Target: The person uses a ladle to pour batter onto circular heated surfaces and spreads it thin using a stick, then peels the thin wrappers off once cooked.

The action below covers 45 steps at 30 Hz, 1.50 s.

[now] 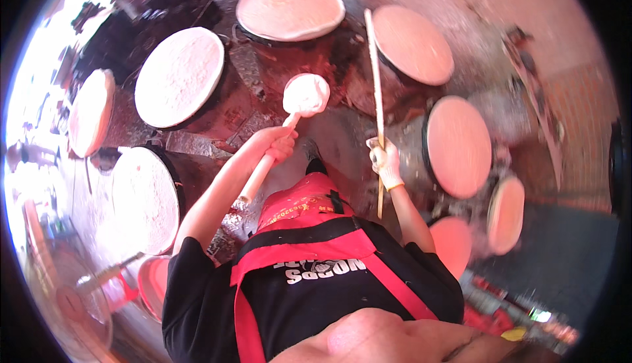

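A: Left hand, state and hold?
B: Left hand (280,144), bare, fingers wrapped closed around a pale, long-handled scoop with a round bowl (307,94). The grip sits partway along the shaft.

A: Key relation?
B: Bowl lies far and slightly right of the left hand. Long axis runs from near left to far right. The left hand is the nearer one. Beyond the bowl, at the far side, lies a broad, pale, round top with a slightly uneven rim (289,7), apart from the bowl in this view.

A: Right hand?
B: Right hand (386,161), in a white glove, fingers curled closed on a long, thin, pale stick, apparently wooden (377,93). The stick runs near to far; its far end appears beside a smooth, pinkish, round disc at far right (413,45). Contact: cannot tell.

A: Materials?
B: Scoop contents white, lumpy, overexposed; substance uncertain. Scoop shaft smooth, round in section. At far left, a white, speckled, grainy round top (180,77); at right, a flat, matte, pinkish oval top (459,147), foreshortened by the lens.
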Tool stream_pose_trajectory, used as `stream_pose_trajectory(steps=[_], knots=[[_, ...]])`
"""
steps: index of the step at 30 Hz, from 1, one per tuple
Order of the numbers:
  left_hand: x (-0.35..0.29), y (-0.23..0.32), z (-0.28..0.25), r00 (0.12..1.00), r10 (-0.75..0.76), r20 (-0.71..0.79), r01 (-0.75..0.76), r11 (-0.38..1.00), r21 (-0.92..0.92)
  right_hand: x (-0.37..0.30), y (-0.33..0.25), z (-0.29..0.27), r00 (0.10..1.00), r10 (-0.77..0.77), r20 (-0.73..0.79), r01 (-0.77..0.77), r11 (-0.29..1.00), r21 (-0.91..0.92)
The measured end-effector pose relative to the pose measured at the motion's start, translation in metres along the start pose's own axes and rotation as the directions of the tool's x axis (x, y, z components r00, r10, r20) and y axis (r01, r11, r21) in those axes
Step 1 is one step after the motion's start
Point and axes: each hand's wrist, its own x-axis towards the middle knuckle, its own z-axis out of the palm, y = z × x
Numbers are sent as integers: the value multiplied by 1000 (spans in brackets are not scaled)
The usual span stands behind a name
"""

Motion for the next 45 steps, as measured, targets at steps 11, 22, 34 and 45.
stream_pose_trajectory(steps=[11,22,34,45], knots=[[-47,51,10,803,494,-334,-578,782,-233,255,-155,253,441,-635,634,832,25,-554],[-102,84,-18,636,661,-398,-771,562,-298,316,-189,315,438,-412,799,855,-83,-512],[-117,112,-2,607,747,-271,-597,203,-777,356,-409,306,544,-426,723,649,760,-40],[-63,102,-71,453,763,-462,-679,-41,-733,349,-291,616,-279,-598,752,946,-37,321]])
